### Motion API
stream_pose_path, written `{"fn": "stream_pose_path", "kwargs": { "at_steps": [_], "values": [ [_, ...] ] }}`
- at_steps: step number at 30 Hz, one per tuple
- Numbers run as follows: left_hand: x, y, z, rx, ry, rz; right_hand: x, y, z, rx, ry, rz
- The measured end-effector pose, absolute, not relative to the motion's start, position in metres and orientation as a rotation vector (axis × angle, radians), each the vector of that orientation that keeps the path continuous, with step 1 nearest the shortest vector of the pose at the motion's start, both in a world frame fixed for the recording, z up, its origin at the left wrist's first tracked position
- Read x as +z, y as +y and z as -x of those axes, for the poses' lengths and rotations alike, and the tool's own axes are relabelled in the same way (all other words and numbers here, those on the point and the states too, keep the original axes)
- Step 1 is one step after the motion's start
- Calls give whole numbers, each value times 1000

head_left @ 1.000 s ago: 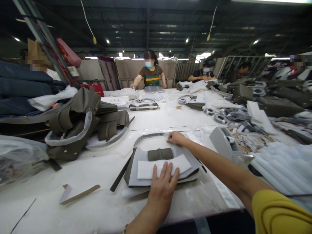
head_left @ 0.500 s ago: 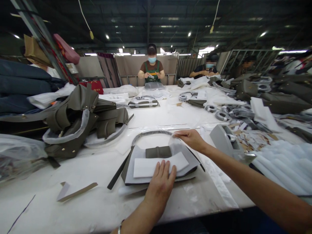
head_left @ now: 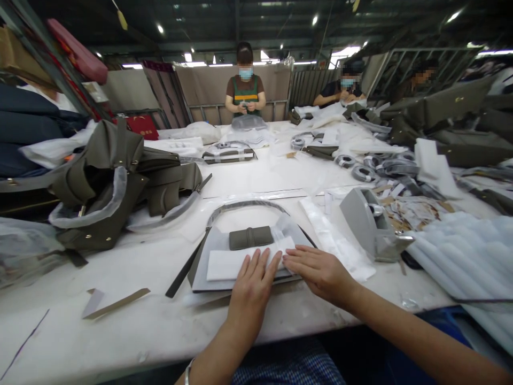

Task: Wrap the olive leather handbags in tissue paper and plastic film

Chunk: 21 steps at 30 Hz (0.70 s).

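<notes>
A dark olive handbag [head_left: 196, 266] lies flat on the table in front of me, its arched handle [head_left: 244, 205] wrapped in clear film. Translucent sheeting covers its front. On top sit a small olive flap or pouch [head_left: 250, 238] and, below that, a white foam strip [head_left: 224, 265]. My left hand [head_left: 253, 280] presses flat on the foam strip, fingers spread. Beside it, my right hand [head_left: 320, 270] lies with fingers stretched over the strip's right end. A translucent strip [head_left: 284, 239] runs down to the foam near my right fingertips.
A grey tape dispenser [head_left: 364, 222] stands to the right, near stacked white foam sheets [head_left: 460, 251]. Olive bags [head_left: 104, 187] are piled at left. A bent paper strip [head_left: 116, 303] lies front left. Across the table, a masked person [head_left: 245, 91] works with both hands.
My right hand has come down from the handle's right side onto the foam strip's right end. My left hand stays on the foam. The view has tilted down slightly.
</notes>
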<state>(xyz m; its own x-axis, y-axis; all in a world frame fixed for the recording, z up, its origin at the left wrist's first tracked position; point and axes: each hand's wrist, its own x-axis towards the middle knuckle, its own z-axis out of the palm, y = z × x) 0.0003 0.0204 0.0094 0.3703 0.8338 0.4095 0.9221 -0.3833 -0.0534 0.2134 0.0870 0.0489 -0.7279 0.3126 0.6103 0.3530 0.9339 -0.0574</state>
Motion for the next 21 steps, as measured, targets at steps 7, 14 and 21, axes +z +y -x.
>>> {"fn": "stream_pose_path", "kwargs": {
  "at_steps": [7,14,21],
  "values": [
    [14,18,-4,-430,-1524,2352,41,83,-217,-171,-2403,313],
    [10,18,-1,-466,-1480,2400,48,69,-228,23,-2405,284],
    [15,19,-1,-414,-1523,2489,37,42,-266,106,-2374,681]
  ]
}}
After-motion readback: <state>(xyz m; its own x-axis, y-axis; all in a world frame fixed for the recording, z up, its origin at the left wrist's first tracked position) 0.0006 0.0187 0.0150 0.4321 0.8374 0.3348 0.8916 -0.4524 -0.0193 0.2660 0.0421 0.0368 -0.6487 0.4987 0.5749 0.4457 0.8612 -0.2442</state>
